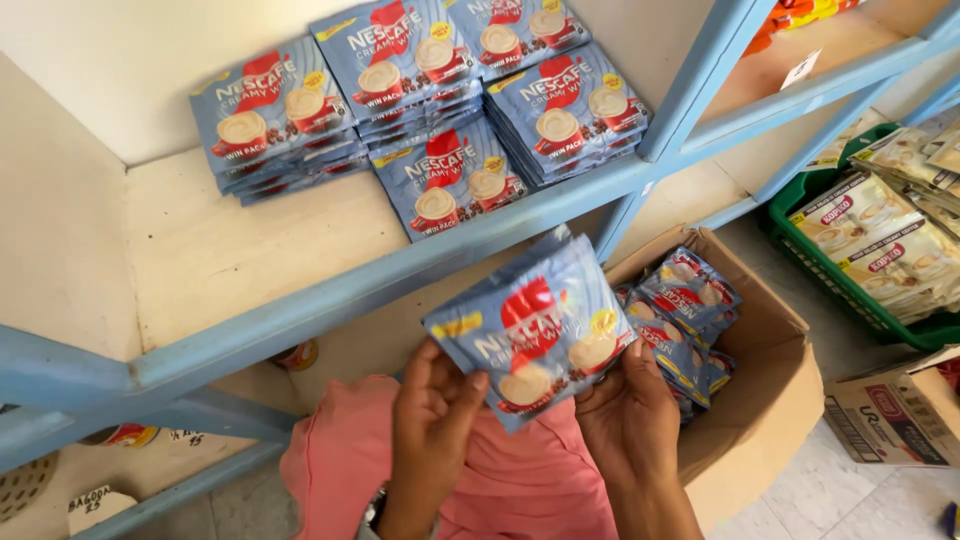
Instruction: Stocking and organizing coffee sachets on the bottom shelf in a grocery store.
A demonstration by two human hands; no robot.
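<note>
Blue sachets (535, 330) below shelf edge (400, 275)

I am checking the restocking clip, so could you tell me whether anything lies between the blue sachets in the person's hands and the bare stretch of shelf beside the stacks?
Nothing visible does. Both hands, left hand and right hand, hold the blue sachets just below the shelf's blue front rail; the bare shelf board left of the stacked sachets is open.
</note>
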